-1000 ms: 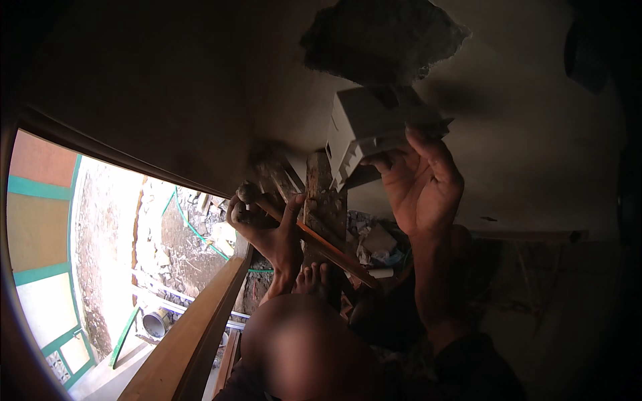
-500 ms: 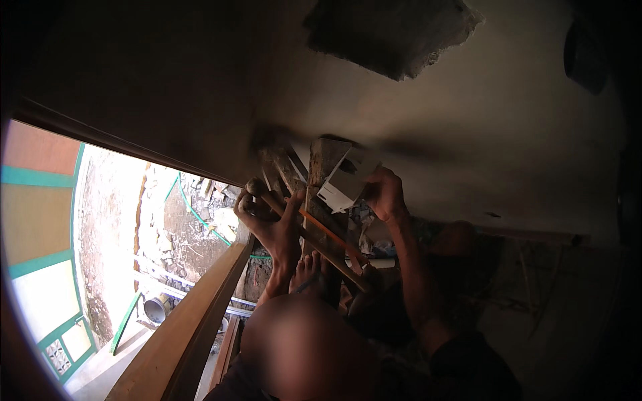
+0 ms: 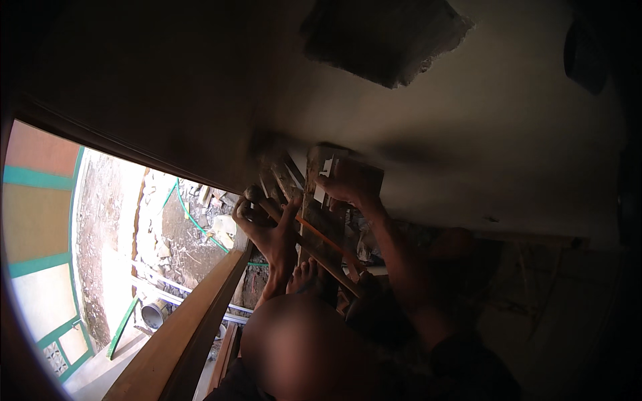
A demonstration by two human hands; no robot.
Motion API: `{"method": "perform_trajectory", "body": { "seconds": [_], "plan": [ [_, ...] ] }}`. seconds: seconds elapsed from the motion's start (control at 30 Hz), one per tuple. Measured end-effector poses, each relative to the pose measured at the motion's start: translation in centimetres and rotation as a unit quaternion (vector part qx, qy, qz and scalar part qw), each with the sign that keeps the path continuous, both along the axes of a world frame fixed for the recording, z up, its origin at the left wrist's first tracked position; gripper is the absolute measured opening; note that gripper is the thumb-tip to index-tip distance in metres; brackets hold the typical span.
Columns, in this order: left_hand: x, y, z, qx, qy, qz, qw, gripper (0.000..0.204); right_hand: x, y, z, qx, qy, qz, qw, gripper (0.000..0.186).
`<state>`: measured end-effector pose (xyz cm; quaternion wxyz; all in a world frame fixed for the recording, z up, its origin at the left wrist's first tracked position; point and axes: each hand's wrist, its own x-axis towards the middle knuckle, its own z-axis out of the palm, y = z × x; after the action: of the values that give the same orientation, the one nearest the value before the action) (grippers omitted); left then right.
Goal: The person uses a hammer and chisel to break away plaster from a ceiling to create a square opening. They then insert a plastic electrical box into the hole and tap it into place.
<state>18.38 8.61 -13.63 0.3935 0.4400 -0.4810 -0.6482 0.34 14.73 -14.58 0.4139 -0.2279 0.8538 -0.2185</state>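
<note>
My left hand (image 3: 273,234) is closed round a long wooden handle (image 3: 328,262) with a rounded upper end; its lower end runs into shadow, so the kind of tool cannot be told. A thin orange stick (image 3: 328,238) lies alongside the handle, slanting down to the right from the same hand. My right hand (image 3: 354,188) grips a small white box (image 3: 328,164) with a notched edge, held near the wall, its fingers covering much of it. Just behind the box stands a rough wooden board (image 3: 311,167).
The pale wall (image 3: 441,120) has a dark, jagged-edged opening (image 3: 394,40) above. A long wooden beam (image 3: 180,321) slants up at left, beside a bright outdoor strip with rubble, a green hose (image 3: 194,217) and a bucket (image 3: 154,314). My bare foot (image 3: 304,275) is below.
My right hand has turned the white box and brought it slightly left, its fingers now reaching across the front. My left hand and the wooden handle have barely moved.
</note>
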Motion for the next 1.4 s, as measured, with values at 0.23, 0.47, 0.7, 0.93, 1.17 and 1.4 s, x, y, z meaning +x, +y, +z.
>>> {"method": "perform_trajectory", "body": {
  "seconds": [0.23,0.47,0.7,0.93,1.17,1.4],
  "plan": [
    [0.2,0.1,0.1,0.012,0.033,0.009,0.999,0.077,0.5,-5.5,1.0,-0.001,0.029,-0.043,0.999,0.042],
    [0.3,0.1,0.1,0.017,0.066,0.008,0.998,0.080,0.6,-5.4,-2.0,0.008,0.090,-0.025,0.996,0.045],
    [0.1,0.0,0.0,-0.013,0.017,-0.002,1.000,0.076,0.5,-4.5,-2.1,0.011,0.138,-0.021,0.990,0.054],
    [-0.9,-0.4,0.5,0.007,0.088,0.000,0.996,0.085,4.7,0.0,1.7,-0.239,0.224,-0.002,0.945,0.044],
    [-2.8,0.5,6.1,-0.102,0.066,-0.066,0.990,0.086,9.4,6.5,9.5,-0.261,0.061,0.103,0.958,0.045],
    [-5.7,0.6,9.6,-0.076,0.140,-0.273,0.949,0.060,8.3,6.8,13.9,-0.299,-0.112,-0.289,0.902,0.036]
  ]
}}
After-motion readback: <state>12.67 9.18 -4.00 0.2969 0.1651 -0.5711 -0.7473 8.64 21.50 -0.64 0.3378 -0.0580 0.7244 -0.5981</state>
